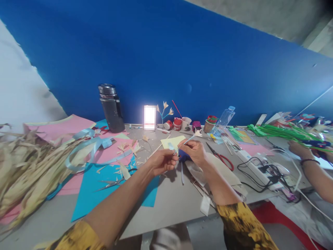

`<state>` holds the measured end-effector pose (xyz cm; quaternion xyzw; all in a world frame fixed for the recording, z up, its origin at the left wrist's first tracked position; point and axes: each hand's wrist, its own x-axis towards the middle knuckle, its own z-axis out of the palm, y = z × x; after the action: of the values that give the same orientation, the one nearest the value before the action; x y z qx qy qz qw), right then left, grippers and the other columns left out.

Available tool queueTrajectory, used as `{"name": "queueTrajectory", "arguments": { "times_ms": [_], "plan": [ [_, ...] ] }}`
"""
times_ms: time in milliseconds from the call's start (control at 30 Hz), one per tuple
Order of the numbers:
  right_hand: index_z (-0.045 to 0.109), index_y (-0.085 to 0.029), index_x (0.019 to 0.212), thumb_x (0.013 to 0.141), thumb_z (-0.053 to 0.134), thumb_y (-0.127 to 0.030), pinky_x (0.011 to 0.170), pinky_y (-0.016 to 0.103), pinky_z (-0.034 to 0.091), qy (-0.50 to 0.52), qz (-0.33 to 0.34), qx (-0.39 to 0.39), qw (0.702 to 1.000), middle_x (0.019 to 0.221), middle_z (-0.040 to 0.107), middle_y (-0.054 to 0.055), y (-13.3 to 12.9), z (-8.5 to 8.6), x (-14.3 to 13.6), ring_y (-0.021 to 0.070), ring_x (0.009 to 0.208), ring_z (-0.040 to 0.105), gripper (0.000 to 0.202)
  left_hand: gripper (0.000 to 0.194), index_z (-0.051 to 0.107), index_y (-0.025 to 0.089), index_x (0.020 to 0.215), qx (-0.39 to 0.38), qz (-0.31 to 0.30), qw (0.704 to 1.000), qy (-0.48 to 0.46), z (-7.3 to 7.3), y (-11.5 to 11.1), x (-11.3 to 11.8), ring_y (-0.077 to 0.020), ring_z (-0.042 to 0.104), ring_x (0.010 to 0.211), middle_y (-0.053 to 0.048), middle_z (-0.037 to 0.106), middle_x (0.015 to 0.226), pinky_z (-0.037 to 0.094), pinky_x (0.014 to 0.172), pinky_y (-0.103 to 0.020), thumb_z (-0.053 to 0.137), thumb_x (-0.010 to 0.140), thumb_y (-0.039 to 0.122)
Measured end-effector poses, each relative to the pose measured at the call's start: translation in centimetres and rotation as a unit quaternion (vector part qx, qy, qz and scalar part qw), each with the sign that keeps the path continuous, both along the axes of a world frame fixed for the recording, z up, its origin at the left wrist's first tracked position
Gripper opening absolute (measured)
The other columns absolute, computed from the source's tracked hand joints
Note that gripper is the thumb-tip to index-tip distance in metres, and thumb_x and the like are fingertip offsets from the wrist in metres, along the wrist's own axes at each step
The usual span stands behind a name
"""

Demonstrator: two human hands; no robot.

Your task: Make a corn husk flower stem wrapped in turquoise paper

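Observation:
My right hand (193, 152) pinches a thin stem, pale blue along its length, with a small cream husk flower (198, 133) at its upper end. Close beside it, my left hand (163, 161) has its fingers closed on the stem's lower end, where a bit of light blue strip (171, 146) shows. The stem slants up to the right. Behind the hands lies a pale yellow paper (169, 141). A dark blue object (184, 156), partly hidden, sits under my right hand. Red-handled scissors (221, 157) lie to the right of that hand.
Dried corn husks (33, 166), a light blue ribbon (75, 156), blue paper (91, 194) and metal scissors (110, 184) lie at left. A dark flask (111, 109) stands by the wall. At right are a power strip (256, 170) with cables and another person's hand (299, 149).

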<state>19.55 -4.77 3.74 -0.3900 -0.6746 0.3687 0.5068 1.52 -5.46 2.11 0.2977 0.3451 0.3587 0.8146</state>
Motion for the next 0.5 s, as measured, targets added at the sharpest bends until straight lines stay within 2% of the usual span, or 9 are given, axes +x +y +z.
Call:
{"name": "queueTrajectory", "arguments": {
  "times_ms": [100,200,300,400,500],
  "plan": [
    [0.076,-0.017,0.077,0.077,0.073,-0.044,0.061,0.028,0.045,0.009,0.058,-0.011,0.998,0.077,0.067,0.004,0.1,0.0,0.4,0.0146,0.066,0.056,0.027,0.008,0.064,0.010,0.074,-0.024,-0.025,0.999,-0.007,0.2,0.1,-0.3,-0.0078,0.055,0.043,-0.003,0.063,0.062,0.047,0.041,-0.018,0.067,0.079,0.015],
    [0.075,-0.018,0.085,0.077,0.074,-0.045,0.053,0.024,0.038,0.036,0.076,-0.051,0.995,0.074,0.063,0.001,0.3,-0.2,0.7,0.0100,0.057,0.048,0.029,0.010,0.063,0.010,0.071,-0.002,-0.019,1.000,-0.025,0.3,-0.1,-0.2,-0.0070,0.054,0.045,-0.002,0.062,0.062,0.046,0.042,-0.018,0.069,0.079,0.013],
    [0.071,-0.017,0.087,0.073,0.077,-0.047,0.047,0.022,0.030,0.084,0.052,-0.086,0.991,0.064,0.055,-0.003,0.4,-0.5,0.6,0.0078,0.051,0.040,0.034,0.017,0.059,0.011,0.067,0.052,0.024,0.997,-0.049,0.2,-0.3,0.3,-0.0056,0.051,0.044,-0.001,0.060,0.060,0.045,0.044,-0.017,0.073,0.077,0.015],
    [0.064,-0.016,0.074,0.068,0.080,-0.049,0.044,0.022,0.025,0.117,-0.003,-0.091,0.989,0.056,0.047,-0.005,0.7,-0.7,0.4,0.0065,0.047,0.032,0.037,0.025,0.056,0.012,0.063,0.111,0.073,0.990,-0.037,0.0,-0.4,0.8,-0.0058,0.051,0.043,-0.001,0.060,0.059,0.044,0.044,-0.018,0.078,0.073,0.020],
    [0.062,-0.017,0.068,0.066,0.080,-0.050,0.044,0.023,0.024,0.107,-0.054,-0.076,0.990,0.052,0.043,-0.006,1.0,-0.9,0.3,0.0071,0.047,0.032,0.037,0.027,0.054,0.013,0.063,0.131,0.103,0.986,-0.014,-0.2,-0.3,1.0,-0.0066,0.052,0.043,-0.003,0.063,0.061,0.043,0.043,-0.018,0.078,0.072,0.021]
  ]
}}
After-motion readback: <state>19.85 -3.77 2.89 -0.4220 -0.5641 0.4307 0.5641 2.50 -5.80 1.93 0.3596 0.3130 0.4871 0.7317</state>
